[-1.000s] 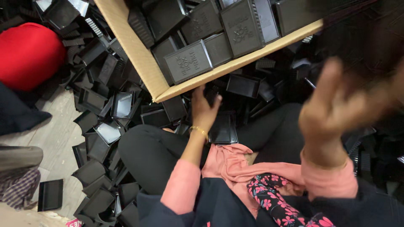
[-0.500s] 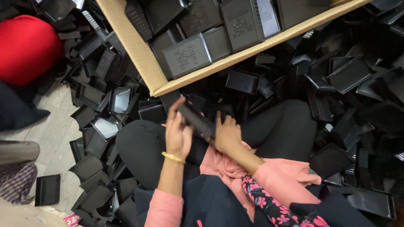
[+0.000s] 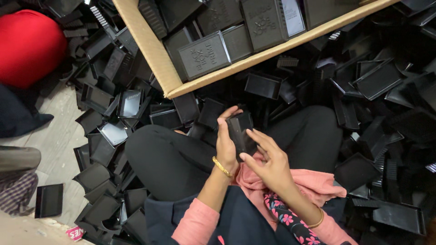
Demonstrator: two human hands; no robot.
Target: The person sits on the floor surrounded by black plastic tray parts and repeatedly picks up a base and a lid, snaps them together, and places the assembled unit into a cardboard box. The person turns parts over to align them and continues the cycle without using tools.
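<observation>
Both hands are up over the lap, dead centre of the view, working one small black plastic part [image 3: 239, 131]. The left hand [image 3: 225, 145] has it: fingers wrapped closed around the part's left edge, thumb side toward us, a gold bangle [image 3: 221, 166] sitting on the wrist. The right hand [image 3: 268, 161] comes in from four o'clock, fingers spread and loosely curled, fingertips [image 3: 252, 134] touching the part's right side, not clamped on it. The part stands roughly upright, a flat dark rectangle, held just above the black-trousered knees [image 3: 172, 159].

At twelve o'clock sits a cardboard box [image 3: 150, 50], its tan rim running diagonally across the top, packed with flat black lidded cases [image 3: 204, 54] lying side by side. All around the person, from seven o'clock round to five, the floor [image 3: 54, 145] is buried under a heap of loose black trays [image 3: 129, 103], tipped at every angle, some open side up, some on edge. One single tray [image 3: 48, 200] lies apart at eight o'clock on bare floor.

A red rounded cushion or bag [image 3: 29, 45] fills the ten o'clock corner, with dark cloth just below it. Pink sleeves and a pink scarf [image 3: 313, 183] drape across the lap at five o'clock, a floral strip running beside the right forearm.
</observation>
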